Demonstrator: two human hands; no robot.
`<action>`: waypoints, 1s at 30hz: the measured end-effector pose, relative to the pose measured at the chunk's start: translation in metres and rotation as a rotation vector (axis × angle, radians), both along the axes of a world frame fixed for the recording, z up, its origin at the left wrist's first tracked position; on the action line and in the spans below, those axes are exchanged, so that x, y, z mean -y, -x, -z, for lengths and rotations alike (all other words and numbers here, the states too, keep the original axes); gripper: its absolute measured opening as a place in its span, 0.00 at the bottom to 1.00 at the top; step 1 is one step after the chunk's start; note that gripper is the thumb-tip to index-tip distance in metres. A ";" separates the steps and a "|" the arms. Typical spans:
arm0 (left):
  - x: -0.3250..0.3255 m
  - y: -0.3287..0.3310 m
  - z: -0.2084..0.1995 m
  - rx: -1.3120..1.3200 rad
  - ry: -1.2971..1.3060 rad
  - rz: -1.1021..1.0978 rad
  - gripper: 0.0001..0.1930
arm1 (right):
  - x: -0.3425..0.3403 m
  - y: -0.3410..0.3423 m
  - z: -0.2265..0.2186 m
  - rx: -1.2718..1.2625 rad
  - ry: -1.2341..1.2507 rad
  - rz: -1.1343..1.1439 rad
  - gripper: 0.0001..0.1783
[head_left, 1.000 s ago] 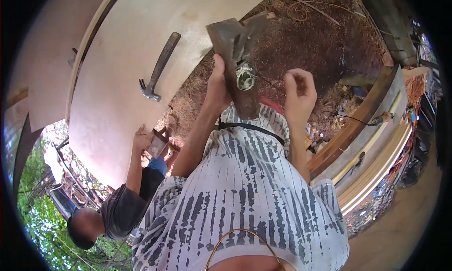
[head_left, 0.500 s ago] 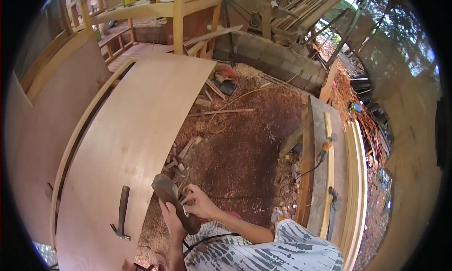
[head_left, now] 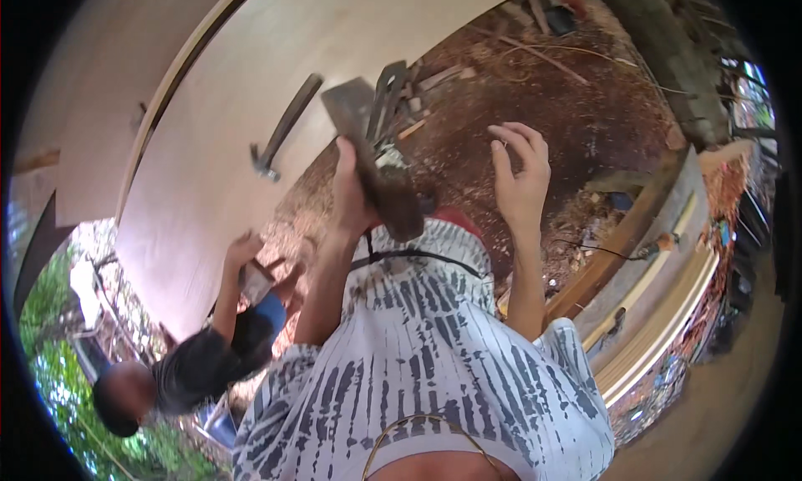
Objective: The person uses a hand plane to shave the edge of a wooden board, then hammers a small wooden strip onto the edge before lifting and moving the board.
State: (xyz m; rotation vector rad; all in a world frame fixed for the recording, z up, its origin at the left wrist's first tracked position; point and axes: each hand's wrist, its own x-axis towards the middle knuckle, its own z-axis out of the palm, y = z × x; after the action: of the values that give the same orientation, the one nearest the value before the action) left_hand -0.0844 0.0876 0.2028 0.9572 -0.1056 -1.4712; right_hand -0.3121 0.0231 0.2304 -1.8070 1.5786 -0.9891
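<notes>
My left hand point(head_left: 347, 188) is closed around the side of a dark wooden hand plane point(head_left: 394, 201), held tilted in front of my waist. Pale shavings point(head_left: 388, 157) show at the plane's middle. A dark, forked-looking piece point(head_left: 386, 101) rises beside its far end; blur hides whether it belongs to the plane. My right hand point(head_left: 525, 172) is raised apart from the plane, fingers spread, with nothing visible in it. Left of the plane, a claw hammer point(head_left: 288, 126) lies on a large pale plywood sheet point(head_left: 200, 205).
At the lower left a person in a dark shirt point(head_left: 196, 368) has a hand point(head_left: 245, 249) by the plywood's edge. On the right, a corded power tool point(head_left: 664, 243) rests on a bench of boards point(head_left: 647, 289). Shavings and wood scraps litter the brown floor point(head_left: 468, 155).
My right hand has left the plane and moved right, its fingers opening. The view has swung down and toward me, bringing the other person into sight. My left hand keeps the plane.
</notes>
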 end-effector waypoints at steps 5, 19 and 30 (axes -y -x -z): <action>0.012 -0.012 0.025 -0.532 0.218 0.087 0.38 | -0.014 -0.047 -0.015 0.105 0.030 -0.429 0.14; 0.003 0.017 0.031 0.516 0.140 0.059 0.29 | -0.014 -0.055 0.050 0.241 -0.392 -0.516 0.16; 0.006 0.016 0.020 0.750 0.106 0.054 0.26 | -0.004 -0.073 0.074 0.498 -0.385 -0.411 0.10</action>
State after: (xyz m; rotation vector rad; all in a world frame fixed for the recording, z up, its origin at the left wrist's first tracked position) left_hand -0.1004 0.0814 0.1825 1.3816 -0.7496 -1.0744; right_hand -0.2387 0.0274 0.1563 -1.3981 0.9618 -0.7909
